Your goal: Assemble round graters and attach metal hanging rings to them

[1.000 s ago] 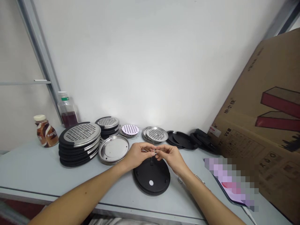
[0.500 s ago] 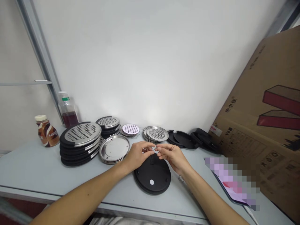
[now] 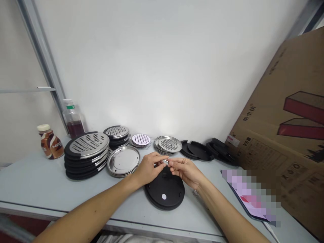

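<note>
A small shiny metal piece (image 3: pixel 165 161), too small to name exactly, is pinched between my two hands. My left hand (image 3: pixel 150 167) grips it between thumb and index finger. From the other side, my right hand (image 3: pixel 186 170) has its thumb and fingertips closed on the piece's right end. Just below my hands a round black disc (image 3: pixel 174 192) lies flat on the table, with a white round spot (image 3: pixel 164 196) near its front edge. My fingers hide part of the disc's far side. A shiny ring-like metal part (image 3: pixel 195 193) shows partly behind my right wrist.
On the left stand stacked black-rimmed grater discs (image 3: pixel 89 145), a smaller stack (image 3: pixel 116 132) and steel dishes (image 3: pixel 124 160). Perforated discs (image 3: pixel 169 144) and black parts (image 3: pixel 199 150) lie along the wall. Two bottles (image 3: pixel 52 143) stand far left; a phone (image 3: pixel 245 199) and large carton (image 3: pixel 273 135) are right.
The small metal piece has turned slightly between my fingertips and shows more of its bright side. My right fingers have shifted a little; the disc and the stacks stay put.
</note>
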A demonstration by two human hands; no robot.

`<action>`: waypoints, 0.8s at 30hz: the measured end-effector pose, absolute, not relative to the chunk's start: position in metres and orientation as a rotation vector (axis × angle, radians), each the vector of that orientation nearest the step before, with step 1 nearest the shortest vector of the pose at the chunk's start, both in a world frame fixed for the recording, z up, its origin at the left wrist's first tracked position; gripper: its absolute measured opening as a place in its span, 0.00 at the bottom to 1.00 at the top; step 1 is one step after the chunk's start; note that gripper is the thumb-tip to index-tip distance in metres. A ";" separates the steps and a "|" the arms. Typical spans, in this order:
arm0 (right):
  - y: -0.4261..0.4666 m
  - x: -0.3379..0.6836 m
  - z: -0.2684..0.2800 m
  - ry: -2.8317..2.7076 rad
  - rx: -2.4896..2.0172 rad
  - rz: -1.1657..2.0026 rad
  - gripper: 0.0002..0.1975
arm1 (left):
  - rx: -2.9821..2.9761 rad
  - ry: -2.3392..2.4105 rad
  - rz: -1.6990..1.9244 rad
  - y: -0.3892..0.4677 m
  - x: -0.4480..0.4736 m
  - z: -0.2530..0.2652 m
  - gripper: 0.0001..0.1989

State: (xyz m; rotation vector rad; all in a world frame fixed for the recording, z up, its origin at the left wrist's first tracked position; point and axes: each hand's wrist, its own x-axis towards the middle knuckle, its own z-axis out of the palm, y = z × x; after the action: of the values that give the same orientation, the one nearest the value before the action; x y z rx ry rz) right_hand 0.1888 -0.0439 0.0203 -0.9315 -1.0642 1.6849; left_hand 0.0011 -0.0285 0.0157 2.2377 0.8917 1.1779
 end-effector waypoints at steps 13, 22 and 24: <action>-0.045 0.187 0.013 -1.499 -1.004 1.416 0.17 | 2.324 0.772 1.048 -0.034 -0.001 0.025 0.18; -0.048 0.186 0.018 -1.632 -0.950 1.440 0.18 | 2.194 0.823 1.001 -0.031 -0.001 0.022 0.17; -0.048 0.185 0.018 -1.637 -0.927 1.458 0.15 | 2.133 0.840 1.004 -0.030 0.000 0.022 0.16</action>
State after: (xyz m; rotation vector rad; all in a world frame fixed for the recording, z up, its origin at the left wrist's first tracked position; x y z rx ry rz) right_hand 0.1855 -0.0482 0.0176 -0.9275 -1.6369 1.4579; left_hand 0.0000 -0.0300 0.0217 2.1330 0.8398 1.0040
